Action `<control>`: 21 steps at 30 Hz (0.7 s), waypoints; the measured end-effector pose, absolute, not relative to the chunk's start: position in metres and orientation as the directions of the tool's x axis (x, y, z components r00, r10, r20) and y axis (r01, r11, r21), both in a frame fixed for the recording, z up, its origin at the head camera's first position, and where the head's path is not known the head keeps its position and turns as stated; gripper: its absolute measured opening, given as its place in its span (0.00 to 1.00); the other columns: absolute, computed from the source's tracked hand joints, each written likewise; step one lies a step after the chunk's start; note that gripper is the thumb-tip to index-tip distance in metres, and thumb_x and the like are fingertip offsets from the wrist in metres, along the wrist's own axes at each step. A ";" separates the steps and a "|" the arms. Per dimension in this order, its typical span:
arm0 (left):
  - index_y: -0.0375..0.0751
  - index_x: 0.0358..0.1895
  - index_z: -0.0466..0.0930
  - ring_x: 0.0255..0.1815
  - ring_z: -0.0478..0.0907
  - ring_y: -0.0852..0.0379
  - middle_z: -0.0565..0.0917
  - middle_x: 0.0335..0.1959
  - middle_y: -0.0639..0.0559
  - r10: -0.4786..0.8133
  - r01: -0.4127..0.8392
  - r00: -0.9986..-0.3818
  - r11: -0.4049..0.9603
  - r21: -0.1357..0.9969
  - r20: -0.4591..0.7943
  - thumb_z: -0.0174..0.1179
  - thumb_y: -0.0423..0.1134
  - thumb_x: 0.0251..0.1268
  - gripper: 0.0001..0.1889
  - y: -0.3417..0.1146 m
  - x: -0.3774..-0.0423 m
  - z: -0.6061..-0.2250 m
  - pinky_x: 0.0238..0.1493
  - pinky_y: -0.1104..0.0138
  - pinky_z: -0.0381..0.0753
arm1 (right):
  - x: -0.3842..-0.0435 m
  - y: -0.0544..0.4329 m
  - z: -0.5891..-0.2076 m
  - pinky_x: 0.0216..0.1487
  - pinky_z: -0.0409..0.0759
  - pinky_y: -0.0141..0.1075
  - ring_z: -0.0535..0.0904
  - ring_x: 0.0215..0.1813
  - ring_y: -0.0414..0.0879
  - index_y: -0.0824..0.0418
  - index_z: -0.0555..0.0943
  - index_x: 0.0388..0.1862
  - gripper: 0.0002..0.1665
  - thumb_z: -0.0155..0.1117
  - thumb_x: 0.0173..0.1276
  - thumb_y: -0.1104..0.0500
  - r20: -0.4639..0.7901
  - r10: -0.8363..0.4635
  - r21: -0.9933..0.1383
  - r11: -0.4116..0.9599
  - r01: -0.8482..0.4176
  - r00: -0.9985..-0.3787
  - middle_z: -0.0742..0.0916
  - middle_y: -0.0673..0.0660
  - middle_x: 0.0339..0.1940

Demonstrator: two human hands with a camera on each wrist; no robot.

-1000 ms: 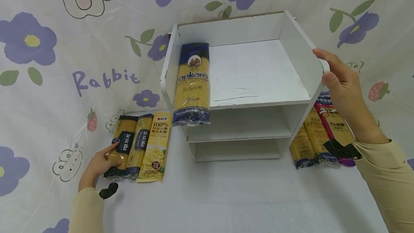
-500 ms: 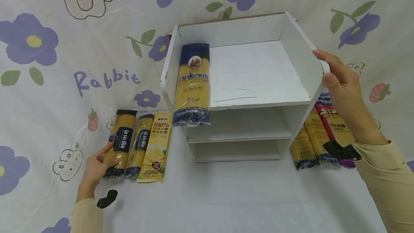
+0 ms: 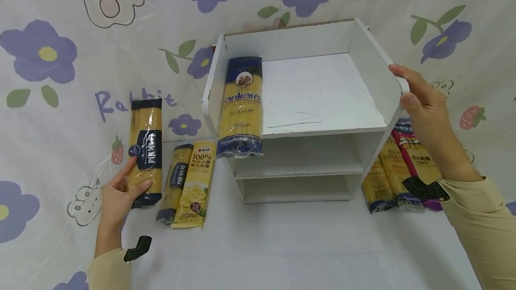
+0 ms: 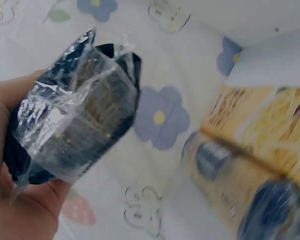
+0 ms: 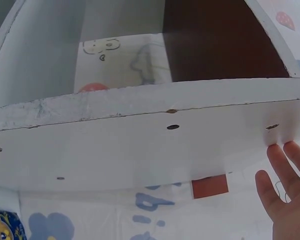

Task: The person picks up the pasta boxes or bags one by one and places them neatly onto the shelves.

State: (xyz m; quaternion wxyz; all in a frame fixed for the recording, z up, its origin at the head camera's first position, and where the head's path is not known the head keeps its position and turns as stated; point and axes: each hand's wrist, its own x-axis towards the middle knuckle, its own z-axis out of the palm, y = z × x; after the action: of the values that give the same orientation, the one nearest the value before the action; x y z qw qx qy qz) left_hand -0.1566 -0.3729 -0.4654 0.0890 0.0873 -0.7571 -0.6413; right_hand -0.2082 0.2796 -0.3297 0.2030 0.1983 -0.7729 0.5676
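Observation:
My left hand [image 3: 116, 198] holds a spaghetti pack [image 3: 145, 155] with a dark "la sicilia" label, thumb on its front near the lower end. The pack stands nearly upright, raised beside two other packs. In the left wrist view, the clear, crinkled end of that spaghetti pack [image 4: 85, 115] faces the camera. My right hand [image 3: 429, 122] grips the front corner of the side panel of a white shelf unit [image 3: 318, 97]. In the right wrist view, fingertips [image 5: 275, 150] touch the panel's outer face. An "ankara" spaghetti pack [image 3: 242, 106] lies at the left of the shelf's top level.
Left of the shelf lie a smaller "la sicilia" pack [image 3: 177, 178] and a yellow pasta pack [image 3: 196, 182]. Several more pasta packs [image 3: 387, 173] lie at the right, partly behind my right arm. Below the top are two lower compartments [image 3: 298, 155]. A flower-print cloth [image 3: 80, 147] covers the background.
My left hand has lifted the "la sicilia" spaghetti pack up from beside the others and turned it more upright. My right hand stays on the shelf panel.

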 end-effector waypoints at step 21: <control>0.37 0.70 0.70 0.50 0.87 0.58 0.86 0.57 0.50 -0.195 0.490 -0.860 -0.058 0.870 0.472 0.63 0.12 0.50 0.39 -0.244 -0.119 -0.358 0.47 0.70 0.86 | -0.209 0.282 -0.331 0.66 0.75 0.27 0.70 0.71 0.43 0.52 0.67 0.75 0.29 0.54 0.77 0.51 0.528 -0.086 -0.805 0.265 -0.531 -0.845 0.71 0.52 0.76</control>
State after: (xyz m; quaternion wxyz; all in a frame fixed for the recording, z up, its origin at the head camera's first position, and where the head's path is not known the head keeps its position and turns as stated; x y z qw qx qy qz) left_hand -0.1193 -0.2439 -0.3577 0.2383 -0.1147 -0.6438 -0.7181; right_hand -0.2095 0.2817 -0.3307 0.1941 0.2001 -0.7712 0.5723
